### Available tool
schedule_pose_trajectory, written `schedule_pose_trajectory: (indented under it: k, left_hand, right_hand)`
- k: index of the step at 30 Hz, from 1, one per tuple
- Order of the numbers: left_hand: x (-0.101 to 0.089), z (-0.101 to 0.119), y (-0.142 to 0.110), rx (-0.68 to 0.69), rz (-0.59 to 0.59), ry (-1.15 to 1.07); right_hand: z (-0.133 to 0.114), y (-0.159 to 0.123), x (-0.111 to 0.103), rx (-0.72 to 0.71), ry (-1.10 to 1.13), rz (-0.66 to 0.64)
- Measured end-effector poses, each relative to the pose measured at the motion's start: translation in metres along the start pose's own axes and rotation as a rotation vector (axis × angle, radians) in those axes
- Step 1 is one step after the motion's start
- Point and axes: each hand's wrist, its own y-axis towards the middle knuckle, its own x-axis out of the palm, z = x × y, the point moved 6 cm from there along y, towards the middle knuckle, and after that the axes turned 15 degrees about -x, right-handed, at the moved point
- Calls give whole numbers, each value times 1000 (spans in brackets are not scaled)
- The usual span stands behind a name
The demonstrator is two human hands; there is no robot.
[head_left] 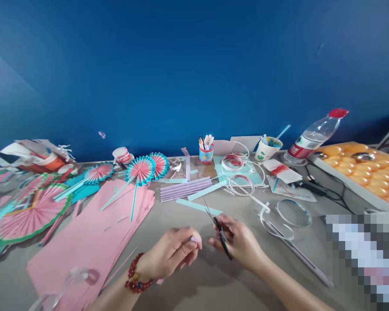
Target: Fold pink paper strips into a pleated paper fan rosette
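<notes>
The pleated lavender paper point(186, 189) lay on the grey counter point(168, 216), short of the far edge along the blue wall point(194, 77). To its left, a stack of pink paper sheets point(94, 233) spread nearward, its right edge bounding the open room. Nearward of the pleats, across bare counter, the left hand point(173, 255) had its grip closed on a small lavender paper piece point(194, 239). Nearward and right of them, the right hand point(240, 239) had its grip around black-handled scissors point(221, 235), blades toward a pale blue strip point(199, 207). Farther right, a slim lavender rod point(300, 255) bounded the gap beside that hand.
</notes>
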Motion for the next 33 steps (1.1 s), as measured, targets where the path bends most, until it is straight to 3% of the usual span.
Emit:
schedule_pose_trajectory:
  k: [4,9,15,19,26,33]
  left_hand:
    - [-2,-3,-2,40,13,-38]
    - [-2,-5,-3,41,-18,-174]
    - [9,-20,12,-27,-60,-598]
    - [8,-23,25,-3,-92,-859]
    - [-18,-21,31,102,-190,-1085]
    - [-7,-33,36,11,-303,-1268]
  right_hand:
    - [6,4,-2,24,-50,-6]
    - [17,8,-14,104,-274,16]
    - [32,8,-42,190,-493,97]
    - [35,4,-50,240,-666,-41]
    - [23,5,-58,304,-789,-311]
    - [14,13,-67,269,-785,-473]
